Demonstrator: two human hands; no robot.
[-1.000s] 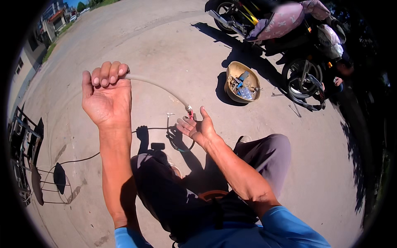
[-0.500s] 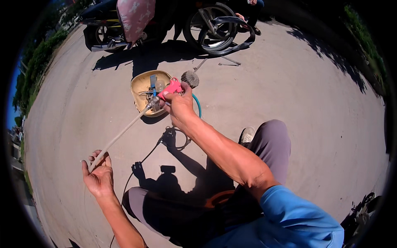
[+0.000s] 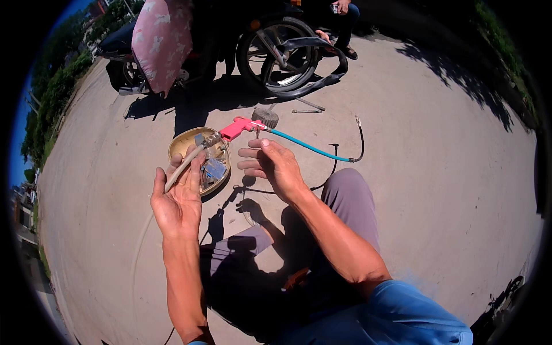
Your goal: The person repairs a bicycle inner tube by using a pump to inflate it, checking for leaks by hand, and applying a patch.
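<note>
A pink inflator gun (image 3: 236,127) hangs in the air over the far side of a cream tub (image 3: 183,141). Its pale, translucent hose (image 3: 183,171) runs from the metal coupling down through my left hand (image 3: 179,208), where thumb and fingers hold it. From the gun's other end a teal hose (image 3: 310,147) with a black end piece (image 3: 361,141) stretches out to the right. My right hand (image 3: 279,167) is just below the gun with its fingers apart, apparently holding nothing. Small parts and a blue piece (image 3: 215,169) lie in the tub, partly hidden by my left hand.
Beyond the tub are a ridged grey round part (image 3: 265,117) and a wrench (image 3: 307,111) on the concrete. A motorcycle wheel (image 3: 280,57) stands farther back, with a black inner tube (image 3: 339,69) draped around it. Another person (image 3: 343,29) sits at the back right.
My right hand has let go of the pink gun. My left hand has moved right and up along the hose, close to the gun. The teal hose now swings out to the right.
</note>
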